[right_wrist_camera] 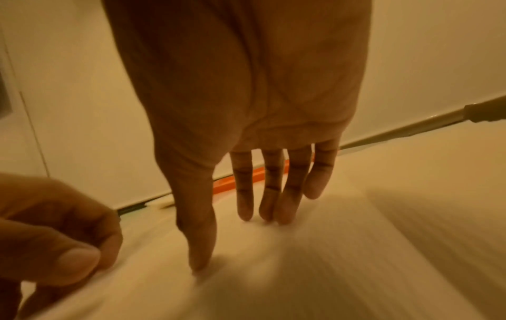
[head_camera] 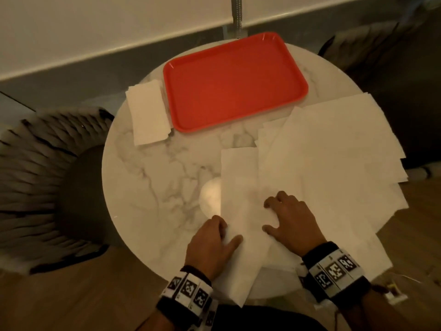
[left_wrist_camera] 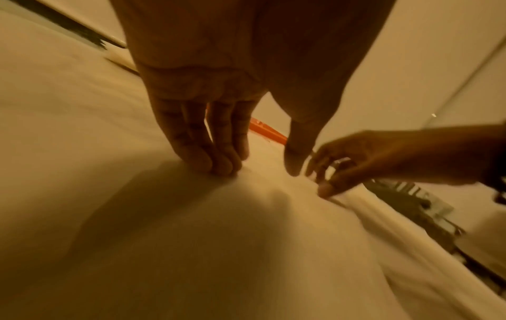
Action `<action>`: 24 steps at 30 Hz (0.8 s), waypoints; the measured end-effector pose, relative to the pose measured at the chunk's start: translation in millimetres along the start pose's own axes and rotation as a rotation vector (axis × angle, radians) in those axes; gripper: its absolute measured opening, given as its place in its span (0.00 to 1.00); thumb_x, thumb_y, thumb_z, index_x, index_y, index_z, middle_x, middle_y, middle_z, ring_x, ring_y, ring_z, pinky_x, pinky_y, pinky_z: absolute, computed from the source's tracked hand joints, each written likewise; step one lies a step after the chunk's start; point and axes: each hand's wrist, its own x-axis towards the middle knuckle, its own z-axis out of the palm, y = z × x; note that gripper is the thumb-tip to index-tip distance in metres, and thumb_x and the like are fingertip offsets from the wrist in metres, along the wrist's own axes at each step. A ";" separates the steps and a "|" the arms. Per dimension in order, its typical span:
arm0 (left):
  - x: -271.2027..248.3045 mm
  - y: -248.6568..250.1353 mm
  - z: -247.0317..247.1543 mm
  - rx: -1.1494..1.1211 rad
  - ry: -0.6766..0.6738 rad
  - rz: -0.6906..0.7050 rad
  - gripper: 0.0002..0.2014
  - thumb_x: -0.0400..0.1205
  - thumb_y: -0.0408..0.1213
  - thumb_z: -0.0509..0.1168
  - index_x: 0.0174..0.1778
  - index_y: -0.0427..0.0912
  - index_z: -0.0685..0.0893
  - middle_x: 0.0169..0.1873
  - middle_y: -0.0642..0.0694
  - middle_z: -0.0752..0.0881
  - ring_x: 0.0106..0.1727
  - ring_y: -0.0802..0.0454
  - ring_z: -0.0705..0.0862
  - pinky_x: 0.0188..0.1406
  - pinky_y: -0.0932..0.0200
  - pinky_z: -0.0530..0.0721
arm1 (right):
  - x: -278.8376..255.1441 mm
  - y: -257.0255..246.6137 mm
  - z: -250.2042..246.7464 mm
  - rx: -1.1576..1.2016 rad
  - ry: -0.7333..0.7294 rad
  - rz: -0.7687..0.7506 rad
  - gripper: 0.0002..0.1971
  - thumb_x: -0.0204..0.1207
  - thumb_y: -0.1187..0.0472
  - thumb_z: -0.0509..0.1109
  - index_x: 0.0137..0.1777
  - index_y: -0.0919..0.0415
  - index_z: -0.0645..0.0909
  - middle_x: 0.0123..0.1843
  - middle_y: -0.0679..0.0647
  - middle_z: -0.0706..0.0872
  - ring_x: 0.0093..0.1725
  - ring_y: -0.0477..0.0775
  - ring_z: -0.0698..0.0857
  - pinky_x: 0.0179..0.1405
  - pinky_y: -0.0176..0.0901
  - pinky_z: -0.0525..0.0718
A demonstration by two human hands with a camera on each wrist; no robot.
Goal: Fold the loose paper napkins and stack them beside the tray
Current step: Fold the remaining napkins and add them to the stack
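A long folded white napkin lies on the near side of the round marble table, its near end hanging over the edge. My left hand pinches its left edge, thumb on top. My right hand rests on the napkin's right side, fingertips pressing down. A loose pile of unfolded napkins spreads over the right of the table, under the right wrist. The red tray sits at the far side, bare. A stack of folded napkins lies against its left side.
A grey fringed chair stands left of the table and a dark chair at the back right. A metal pole rises behind the tray. The floor below is wood.
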 end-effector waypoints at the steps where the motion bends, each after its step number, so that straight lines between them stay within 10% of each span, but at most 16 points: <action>1: -4.6 3.1 7.7 0.026 0.017 -0.006 0.17 0.77 0.58 0.71 0.50 0.54 0.74 0.42 0.57 0.79 0.42 0.57 0.80 0.41 0.61 0.79 | -3.0 2.5 3.3 0.014 -0.016 -0.003 0.24 0.71 0.46 0.75 0.65 0.51 0.76 0.60 0.50 0.77 0.55 0.54 0.78 0.52 0.47 0.76; 14: -5.3 6.9 3.5 -0.293 0.018 -0.153 0.03 0.80 0.42 0.71 0.42 0.49 0.84 0.40 0.56 0.87 0.42 0.60 0.84 0.38 0.74 0.76 | -6.8 17.5 10.5 0.173 0.029 -0.042 0.27 0.73 0.46 0.74 0.71 0.50 0.75 0.60 0.50 0.75 0.58 0.53 0.77 0.58 0.46 0.77; 24: -7.0 29.8 -31.7 -1.092 0.014 -0.163 0.14 0.78 0.35 0.73 0.58 0.35 0.87 0.54 0.30 0.89 0.52 0.41 0.88 0.58 0.43 0.85 | -7.6 -4.2 -14.2 0.866 -0.059 0.148 0.16 0.79 0.42 0.67 0.62 0.48 0.81 0.56 0.44 0.87 0.51 0.39 0.85 0.48 0.27 0.80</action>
